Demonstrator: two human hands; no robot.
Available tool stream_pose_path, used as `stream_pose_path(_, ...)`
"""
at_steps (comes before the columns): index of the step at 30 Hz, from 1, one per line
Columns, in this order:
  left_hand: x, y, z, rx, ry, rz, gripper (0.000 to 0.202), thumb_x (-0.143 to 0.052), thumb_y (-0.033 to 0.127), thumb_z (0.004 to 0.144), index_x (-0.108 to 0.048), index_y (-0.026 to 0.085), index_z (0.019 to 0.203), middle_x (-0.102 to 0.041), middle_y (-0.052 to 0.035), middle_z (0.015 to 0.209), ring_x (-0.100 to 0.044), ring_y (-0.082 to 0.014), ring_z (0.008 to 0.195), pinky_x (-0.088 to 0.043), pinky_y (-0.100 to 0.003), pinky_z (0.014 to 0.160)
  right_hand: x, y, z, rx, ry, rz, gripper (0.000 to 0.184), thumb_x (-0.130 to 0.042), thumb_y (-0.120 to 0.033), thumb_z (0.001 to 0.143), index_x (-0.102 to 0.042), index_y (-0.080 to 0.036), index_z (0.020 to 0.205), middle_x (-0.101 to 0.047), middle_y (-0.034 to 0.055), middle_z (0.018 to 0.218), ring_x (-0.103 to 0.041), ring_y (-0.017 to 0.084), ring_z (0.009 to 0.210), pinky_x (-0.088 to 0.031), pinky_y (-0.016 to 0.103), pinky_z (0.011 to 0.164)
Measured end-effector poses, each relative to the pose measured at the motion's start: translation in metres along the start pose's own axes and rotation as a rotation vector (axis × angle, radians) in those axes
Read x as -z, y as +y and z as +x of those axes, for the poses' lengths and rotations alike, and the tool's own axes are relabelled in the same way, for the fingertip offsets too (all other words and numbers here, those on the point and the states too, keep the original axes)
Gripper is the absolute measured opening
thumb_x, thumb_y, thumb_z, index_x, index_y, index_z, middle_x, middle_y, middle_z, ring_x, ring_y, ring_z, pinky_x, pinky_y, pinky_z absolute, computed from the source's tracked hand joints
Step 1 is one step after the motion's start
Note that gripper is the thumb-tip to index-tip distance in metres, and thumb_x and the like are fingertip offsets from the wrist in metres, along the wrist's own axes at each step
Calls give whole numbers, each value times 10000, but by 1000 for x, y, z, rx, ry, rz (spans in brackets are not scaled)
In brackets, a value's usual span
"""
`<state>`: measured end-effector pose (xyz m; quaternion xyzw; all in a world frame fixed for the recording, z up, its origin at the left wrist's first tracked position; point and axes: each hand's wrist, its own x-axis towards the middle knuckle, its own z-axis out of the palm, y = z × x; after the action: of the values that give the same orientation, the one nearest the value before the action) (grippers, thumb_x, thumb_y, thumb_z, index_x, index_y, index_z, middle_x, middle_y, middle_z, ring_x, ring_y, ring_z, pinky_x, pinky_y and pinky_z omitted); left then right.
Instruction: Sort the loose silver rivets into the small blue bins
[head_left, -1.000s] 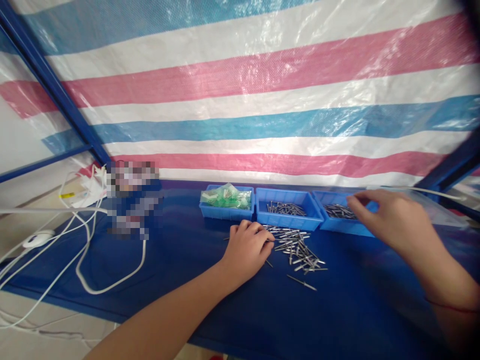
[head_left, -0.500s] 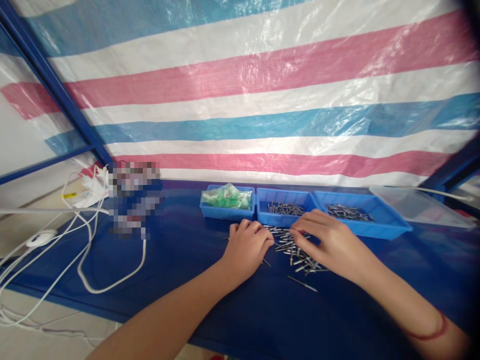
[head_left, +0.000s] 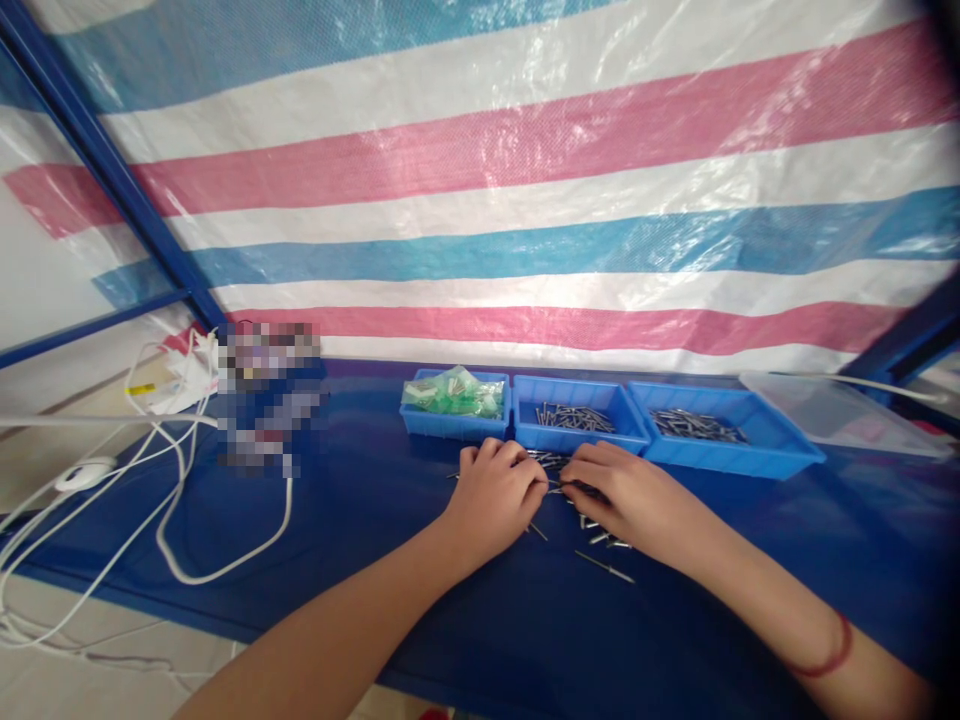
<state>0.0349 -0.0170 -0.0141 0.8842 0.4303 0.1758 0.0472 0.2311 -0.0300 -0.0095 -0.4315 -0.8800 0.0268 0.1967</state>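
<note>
Loose blind rivets (head_left: pixel 598 538) lie in a pile on the blue tabletop, partly covered by my right hand (head_left: pixel 626 495). Its fingers are closed in a pinch at the pile's left side, on a rivet whose thin end shows between the two hands. Just left of it, my left hand (head_left: pixel 499 495) is curled shut, palm down, with thin rivet stems poking out around it; how many it grips is hidden. A single rivet (head_left: pixel 604 567) lies apart, nearer to me. Behind the hands, a blue bin (head_left: pixel 581 441) and a wider blue bin (head_left: pixel 739 460) hold more metal pieces.
A third blue bin (head_left: pixel 454 430) on the left holds clear bags with green contents. A clear plastic sheet (head_left: pixel 847 415) lies at the back right. White cables (head_left: pixel 180 500) loop over the table's left side. A striped tarp (head_left: pixel 525 240) hangs behind.
My right hand has moved left and slightly toward me, close to my left hand, and its fingers have closed. My left hand has stayed nearly still; the stem below it has shifted slightly.
</note>
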Motion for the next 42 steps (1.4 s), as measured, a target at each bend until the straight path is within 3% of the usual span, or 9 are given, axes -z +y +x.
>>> stream_pose_path(11,2,2,0,13,19,-11,237,-379,300,965,-603,233,924,-614,-22,1029,-474,-218,1024,-351,-379,838,0,-4,2,-7,58,-4,198,-408,-160,921,-591,-194,853,-601,58,809,-592,197,770,-476,332,713)
stream_pose_path(19,3,4,2,-21,69,-201,217,-424,307,940,-592,219,1045,-639,-38,1049,-492,-226,1025,-394,-362,874,6,-2,0,-71,84,106,286,-333,-157,938,-607,-197,1012,-607,100,934,-606,216,862,-500,364,762)
stream_pose_path(23,4,4,2,-44,84,-245,249,-444,309,932,-584,205,1109,-638,-55,1026,-506,-225,1001,-403,-360,883,13,-4,-2,-136,118,235,223,-395,-250,938,-607,-207,995,-638,77,930,-619,207,833,-498,348,741)
stream_pose_path(29,9,6,4,-111,87,-315,172,-487,290,914,-618,179,921,-631,-53,900,-543,-196,883,-416,-312,822,9,-19,1,-213,173,575,182,-474,-332,918,-605,-213,875,-627,39,852,-600,168,765,-485,284,666)
stream_pose_path(36,6,8,3,-94,129,-379,163,-482,274,921,-597,182,850,-600,-23,808,-552,-164,817,-422,-275,769,3,-19,2,-287,327,704,158,-582,-357,859,-611,-203,839,-571,32,811,-546,158,725,-459,288,644)
stream_pose_path(42,3,8,3,-97,128,-432,129,-526,270,897,-592,177,836,-590,-18,807,-557,-157,810,-427,-264,754,3,-20,2,-265,330,754,129,-606,-326,847,-642,-209,808,-592,40,819,-560,169,762,-454,299,660)
